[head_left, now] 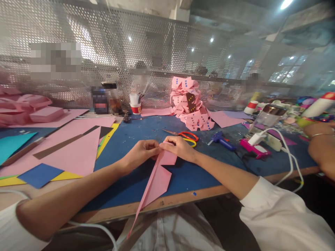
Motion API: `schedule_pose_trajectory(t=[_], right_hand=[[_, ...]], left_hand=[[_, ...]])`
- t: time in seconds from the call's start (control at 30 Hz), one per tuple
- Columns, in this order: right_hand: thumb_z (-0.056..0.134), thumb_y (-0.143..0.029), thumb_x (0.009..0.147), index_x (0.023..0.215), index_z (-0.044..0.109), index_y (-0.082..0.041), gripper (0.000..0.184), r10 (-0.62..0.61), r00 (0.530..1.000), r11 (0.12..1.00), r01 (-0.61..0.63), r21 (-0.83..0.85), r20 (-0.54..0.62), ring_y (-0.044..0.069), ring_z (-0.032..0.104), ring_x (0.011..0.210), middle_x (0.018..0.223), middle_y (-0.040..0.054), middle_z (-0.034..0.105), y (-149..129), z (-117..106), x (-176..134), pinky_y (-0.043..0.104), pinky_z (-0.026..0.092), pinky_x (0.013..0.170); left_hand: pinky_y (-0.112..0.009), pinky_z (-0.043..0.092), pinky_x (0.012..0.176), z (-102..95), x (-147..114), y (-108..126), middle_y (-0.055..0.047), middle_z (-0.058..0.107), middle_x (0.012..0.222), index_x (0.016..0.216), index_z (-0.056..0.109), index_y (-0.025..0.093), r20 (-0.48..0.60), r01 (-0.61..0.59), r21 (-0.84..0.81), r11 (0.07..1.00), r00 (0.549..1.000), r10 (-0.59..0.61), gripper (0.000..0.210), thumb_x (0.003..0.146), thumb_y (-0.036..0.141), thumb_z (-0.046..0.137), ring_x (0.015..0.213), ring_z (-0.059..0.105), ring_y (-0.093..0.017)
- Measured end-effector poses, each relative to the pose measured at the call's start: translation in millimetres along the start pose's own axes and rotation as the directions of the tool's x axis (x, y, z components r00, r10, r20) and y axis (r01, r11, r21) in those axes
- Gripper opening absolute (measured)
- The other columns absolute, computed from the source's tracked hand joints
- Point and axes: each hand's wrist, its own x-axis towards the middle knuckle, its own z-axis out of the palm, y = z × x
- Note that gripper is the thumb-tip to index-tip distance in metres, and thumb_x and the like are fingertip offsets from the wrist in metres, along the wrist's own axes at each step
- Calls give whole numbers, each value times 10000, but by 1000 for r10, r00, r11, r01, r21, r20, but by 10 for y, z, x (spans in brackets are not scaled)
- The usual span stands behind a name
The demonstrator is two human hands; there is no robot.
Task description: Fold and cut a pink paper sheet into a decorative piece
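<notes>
A strip of pink paper [160, 170], folded lengthwise and notched along its right side, hangs between my hands and past the table's front edge. My left hand [142, 152] pinches its top end from the left. Close against it, my right hand [180, 148] presses the same end between thumb and fingers. Just behind my right hand lie scissors [188, 136] with red and yellow handles. Further right, a blue glue gun [223, 140] rests on the blue tabletop [125, 190]. Behind the scissors stands a stack of folded pink paper pieces [192, 104] with small coloured squares.
Pink, yellow and blue sheets [75, 150] cover the left side. A paper cup [135, 107] and a dark jar [115, 99] stand by the perforated metal screen [104, 52]. On the right are a pink power strip [255, 150] with a white cable and another person's arm [321, 150].
</notes>
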Motion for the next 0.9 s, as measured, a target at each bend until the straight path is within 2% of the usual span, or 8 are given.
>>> schedule_pose_trajectory(t=[0.2, 0.37, 0.47, 0.73, 0.9], right_hand=[[567, -520, 936, 724, 559, -178, 402, -33, 999, 999, 32, -23, -40, 110, 384, 655, 686, -40, 446, 9, -3, 9, 262, 308, 624], [499, -579, 957, 651, 361, -208, 501, -14, 997, 999, 11, -31, -76, 105, 294, 617, 663, -52, 288, 48, -14, 17, 274, 242, 582], [500, -612, 947, 634, 312, -211, 543, -18, 995, 998, 12, -69, -99, 103, 270, 613, 656, -52, 260, 64, -22, 22, 281, 220, 577], [444, -645, 959, 653, 332, -209, 545, -24, 993, 994, 11, -108, -119, 110, 306, 646, 664, -50, 276, 90, -45, 32, 277, 280, 636], [466, -634, 954, 640, 328, -209, 546, -26, 985, 993, 6, -117, -170, 117, 313, 656, 660, -43, 276, 73, -55, 32, 278, 265, 615]], left_hand=[[-258, 478, 658, 4, -6, 21, -2, 623, 722, 799, 677, 153, 3, 6, -21, 1000, 1000, -6, 385, 738, 510, 806, 667, 569, -130], [-253, 468, 658, 11, -8, 39, 0, 632, 724, 806, 691, 156, -19, 5, -26, 1000, 1000, -6, 347, 743, 474, 814, 661, 563, -122], [-246, 458, 656, 11, -8, 40, 7, 628, 721, 802, 691, 159, -29, 2, -30, 1000, 1000, -3, 331, 752, 463, 811, 659, 555, -115], [-258, 463, 650, -6, 11, 60, 5, 627, 706, 802, 698, 154, -74, -3, -30, 1000, 997, 1, 367, 718, 489, 824, 656, 555, -124], [-277, 491, 685, -23, 6, 47, -13, 654, 756, 862, 714, 158, -49, 11, -30, 999, 999, -13, 372, 731, 492, 815, 691, 589, -143]])
